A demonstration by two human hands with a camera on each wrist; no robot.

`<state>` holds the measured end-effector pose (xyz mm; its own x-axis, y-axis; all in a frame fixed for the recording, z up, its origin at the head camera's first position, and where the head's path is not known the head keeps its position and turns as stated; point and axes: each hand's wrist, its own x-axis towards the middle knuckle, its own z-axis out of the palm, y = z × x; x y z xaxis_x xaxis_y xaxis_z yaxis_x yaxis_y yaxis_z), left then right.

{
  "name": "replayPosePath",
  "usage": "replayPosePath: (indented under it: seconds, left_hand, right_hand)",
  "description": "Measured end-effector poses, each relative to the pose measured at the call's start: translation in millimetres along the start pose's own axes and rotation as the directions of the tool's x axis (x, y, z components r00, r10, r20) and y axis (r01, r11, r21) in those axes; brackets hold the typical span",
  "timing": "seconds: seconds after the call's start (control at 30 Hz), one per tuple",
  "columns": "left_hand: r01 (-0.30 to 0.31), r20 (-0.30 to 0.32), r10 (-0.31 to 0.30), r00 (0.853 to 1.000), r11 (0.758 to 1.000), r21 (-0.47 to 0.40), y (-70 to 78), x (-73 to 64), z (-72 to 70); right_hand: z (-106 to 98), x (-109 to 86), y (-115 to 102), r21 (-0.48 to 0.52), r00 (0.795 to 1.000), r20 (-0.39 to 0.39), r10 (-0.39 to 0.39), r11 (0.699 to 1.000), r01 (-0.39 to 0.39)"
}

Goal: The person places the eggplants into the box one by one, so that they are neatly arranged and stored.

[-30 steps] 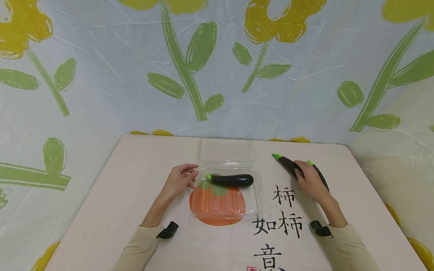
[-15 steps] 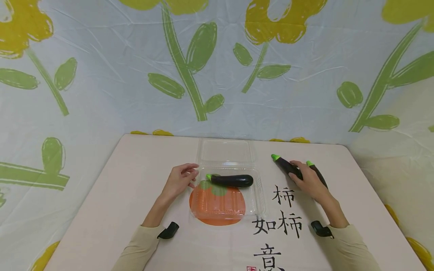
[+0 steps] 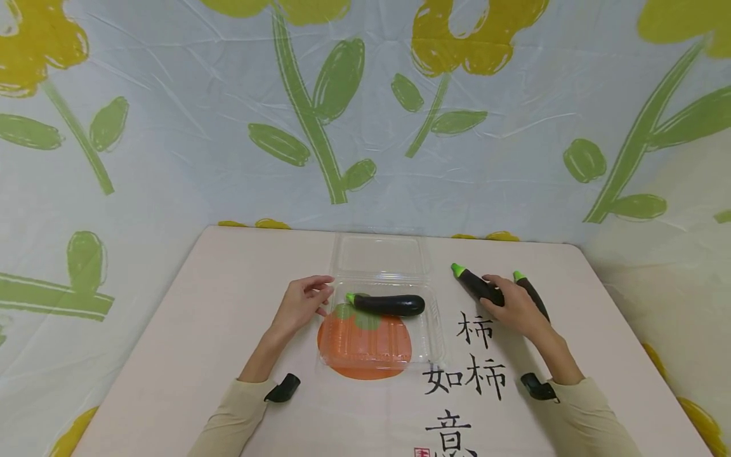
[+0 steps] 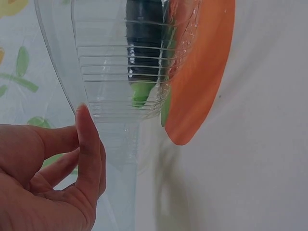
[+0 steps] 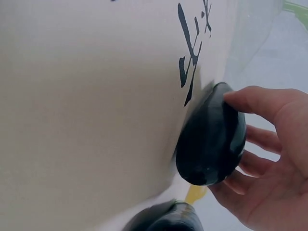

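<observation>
My right hand (image 3: 516, 308) grips the thick end of a dark eggplant (image 3: 476, 284) with a bright green stem; in the right wrist view the thumb lies on one side of this eggplant (image 5: 211, 137) and the fingers on the other. A second eggplant (image 3: 532, 295) lies just beyond that hand, partly hidden by it. Inside the open, clear plastic clamshell container (image 3: 425, 343) rests another eggplant (image 3: 391, 304), lying crosswise with its stem to the left. At the container's left rim, my left hand (image 3: 299, 304) pinches the edge between thumb and index finger.
The container's lid (image 3: 379, 254) lies folded back toward the far table edge. Beneath the base shows an orange persimmon print (image 3: 365, 374), and black characters are printed to the right on the pale tabletop (image 3: 240, 266). A flowered cloth (image 3: 188, 127) hangs around the table.
My right hand has shifted slightly left, bringing the gripped eggplant a little nearer the container and away from the one beside it. My left hand has stayed at the rim.
</observation>
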<state>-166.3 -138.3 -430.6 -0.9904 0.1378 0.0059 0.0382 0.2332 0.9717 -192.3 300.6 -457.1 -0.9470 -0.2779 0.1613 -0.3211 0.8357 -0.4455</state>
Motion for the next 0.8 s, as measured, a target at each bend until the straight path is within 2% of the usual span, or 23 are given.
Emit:
replayPosePath:
  seconds: [0.47, 0.8]
  left_hand:
    - [0.006, 0.006, -0.006, 1.0, 1.0, 0.003, -1.4, 2.2, -1.4]
    - [0.005, 0.004, -0.005, 1.0, 1.0, 0.011, -0.4, 0.8, -1.3]
  right_hand:
    - [-9.3, -2.3, -11.0, -0.001, 0.997, -0.065, -0.035, 0.999, 0.035]
    - [-19.1, -5.7, -39.0, -0.023, 0.986, -0.095, -0.137, 0.991, 0.135]
